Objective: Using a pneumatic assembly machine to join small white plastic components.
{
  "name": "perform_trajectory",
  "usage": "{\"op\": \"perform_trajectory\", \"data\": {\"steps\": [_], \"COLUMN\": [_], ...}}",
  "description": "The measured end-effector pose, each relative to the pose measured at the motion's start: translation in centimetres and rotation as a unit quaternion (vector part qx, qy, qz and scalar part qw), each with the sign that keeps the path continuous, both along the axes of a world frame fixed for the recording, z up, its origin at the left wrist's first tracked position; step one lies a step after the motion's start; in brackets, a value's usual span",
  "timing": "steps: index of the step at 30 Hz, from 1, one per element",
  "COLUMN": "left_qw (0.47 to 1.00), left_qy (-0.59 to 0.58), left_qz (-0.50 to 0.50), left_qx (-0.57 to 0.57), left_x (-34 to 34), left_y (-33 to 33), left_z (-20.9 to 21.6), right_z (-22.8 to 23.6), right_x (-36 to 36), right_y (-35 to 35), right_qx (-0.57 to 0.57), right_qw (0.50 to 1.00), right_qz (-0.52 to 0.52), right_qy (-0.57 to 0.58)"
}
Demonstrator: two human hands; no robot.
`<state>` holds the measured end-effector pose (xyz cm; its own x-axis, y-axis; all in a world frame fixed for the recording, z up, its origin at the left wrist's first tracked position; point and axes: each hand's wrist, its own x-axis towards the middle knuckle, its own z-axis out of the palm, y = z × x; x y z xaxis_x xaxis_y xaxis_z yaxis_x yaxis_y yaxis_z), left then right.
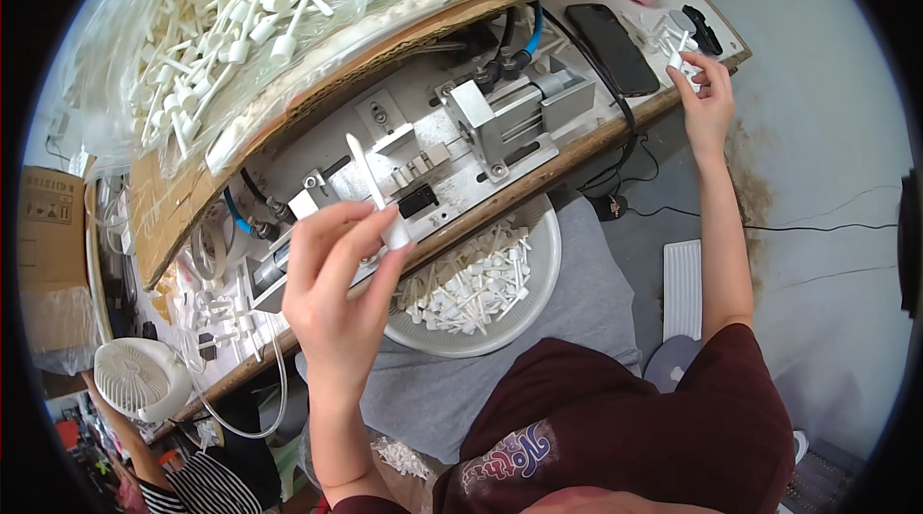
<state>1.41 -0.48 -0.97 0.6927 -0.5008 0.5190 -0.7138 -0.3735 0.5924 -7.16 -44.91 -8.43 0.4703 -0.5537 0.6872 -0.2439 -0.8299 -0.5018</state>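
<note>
My left hand (pixel 336 307) pinches a white plastic piece (pixel 363 168) between thumb and fingers. It has a long thin stem pointing up and away and a wider cylindrical end at my fingertips. The hand is in front of a metal fixture with two air cylinders (pixel 500 125) on the bench. At the bench's right corner, my right hand (pixel 710 110) has its thumb and fingers closed on a small white plastic part (pixel 676 60). A little heap of similar small white parts (pixel 665 33) lies beside it.
A plastic-lined cardboard box (pixel 288 110) of white stemmed pieces stands behind the fixture. A round basket (pixel 552 269) with more sits on my lap. A phone (pixel 612 48) lies near my right hand. A white fan (pixel 139 377) and another person's striped sleeve (pixel 207 485) are at left.
</note>
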Motion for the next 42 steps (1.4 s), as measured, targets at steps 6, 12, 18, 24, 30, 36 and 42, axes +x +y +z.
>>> {"op": "perform_trajectory", "data": {"steps": [6, 12, 18, 24, 30, 36, 42], "left_qw": [0.999, 0.996, 0.975, 0.972, 0.985, 0.988, 0.994], "left_qy": [0.035, -0.049, -0.144, -0.136, -0.064, -0.072, 0.087], "left_qz": [0.002, 0.042, 0.086, 0.091, 0.086, 0.075, 0.038], "left_qx": [0.023, 0.055, 0.144, 0.168, 0.137, 0.116, 0.06], "left_x": [-0.6, -1.3, -1.3, -1.5, -1.0, -0.8, 0.3], "left_y": [-0.3, -0.6, -1.8, -2.3, -2.4, -2.1, -0.9], "left_z": [-1.6, -3.0, -4.0, -4.4, -4.0, -4.3, -0.9], "right_z": [-0.8, 1.5, 6.6, 10.2, 11.5, 11.9, 11.3], "right_x": [-1.2, 0.5, 5.2, 9.9, 16.4, 24.5, 24.6], "right_y": [-5.1, -0.8, 10.0, 16.5, 20.5, 22.6, 24.6], "right_qx": [-0.073, -0.018, -0.059, -0.112, -0.014, -0.188, -0.146], "right_qw": [0.98, 0.995, 0.966, 0.899, 0.887, 0.871, 0.855], "right_qz": [0.041, 0.042, 0.235, 0.406, 0.455, 0.453, 0.47], "right_qy": [0.18, 0.083, -0.093, -0.119, -0.082, -0.036, 0.163]}}
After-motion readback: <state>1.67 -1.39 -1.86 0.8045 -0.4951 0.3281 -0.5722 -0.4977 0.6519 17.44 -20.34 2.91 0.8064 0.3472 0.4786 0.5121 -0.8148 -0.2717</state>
